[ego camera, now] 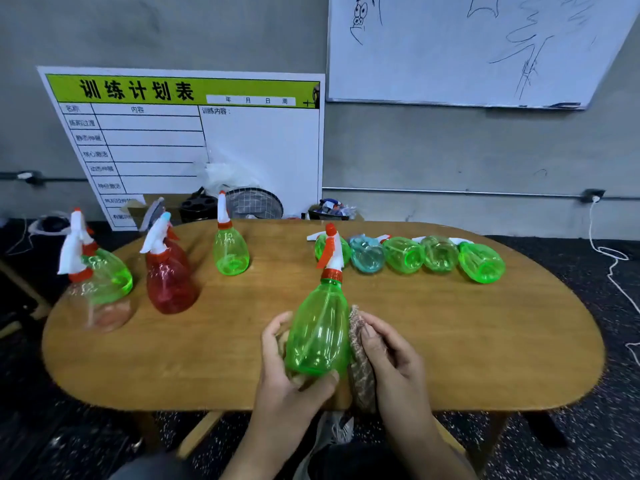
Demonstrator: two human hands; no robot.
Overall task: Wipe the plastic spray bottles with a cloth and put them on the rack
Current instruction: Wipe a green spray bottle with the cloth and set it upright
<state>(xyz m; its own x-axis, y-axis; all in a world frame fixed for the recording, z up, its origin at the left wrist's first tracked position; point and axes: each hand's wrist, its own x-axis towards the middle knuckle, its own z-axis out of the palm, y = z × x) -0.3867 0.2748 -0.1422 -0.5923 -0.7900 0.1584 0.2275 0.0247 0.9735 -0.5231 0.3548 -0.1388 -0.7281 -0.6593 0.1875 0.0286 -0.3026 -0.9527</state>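
A green plastic spray bottle [320, 327] with a red and white trigger head stands upright above the near edge of the wooden table [485, 341]. My left hand [289, 375] grips its base, thumb across the front. My right hand [388, 355] presses a brownish cloth [360, 362] against the bottle's right side. Several upright bottles stand at the left: a green one [230, 251], a red one [169, 282], a clear one [100, 303]. Several more bottles, one of them blue [367, 254], lie on their sides in a row at the back right.
A white chart board [194, 140] leans on the wall behind the table. A whiteboard [467, 50] hangs at the upper right. Boxes, a fan and clutter sit on the floor behind the table. A white cable [613, 265] trails on the floor at the right.
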